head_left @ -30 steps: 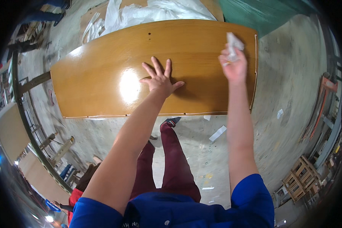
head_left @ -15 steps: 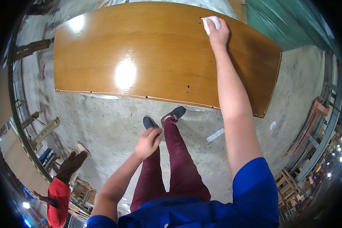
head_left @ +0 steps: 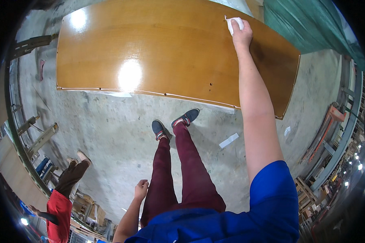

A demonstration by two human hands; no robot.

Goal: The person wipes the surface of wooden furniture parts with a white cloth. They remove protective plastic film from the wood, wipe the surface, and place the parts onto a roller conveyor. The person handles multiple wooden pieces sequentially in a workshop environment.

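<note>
A large, glossy brown wooden panel [head_left: 162,56] lies across the upper view, with small dark holes and a pale line along its near edge. My right hand [head_left: 243,37] reaches far over it, fingers closed around a folded white cloth [head_left: 234,25]. That cloth is pressed to the panel near its far edge, beside a small dark hole. Down by my left thigh hangs my left hand [head_left: 141,189], its fingers loosely curled together with nothing visible in them. It touches nothing on the panel.
A green sheet [head_left: 302,26] drapes beyond the panel's far right. On the concrete floor [head_left: 121,133] lies a white strip [head_left: 229,140]. A person in a red top [head_left: 59,212] is at lower left, near metal racking [head_left: 30,172]. Wooden pallets [head_left: 306,194] stand at lower right.
My left hand has dropped from in front of my shins to beside my left thigh. My right hand with the cloth has shifted slightly right along the panel's far edge. The view has tilted a little.
</note>
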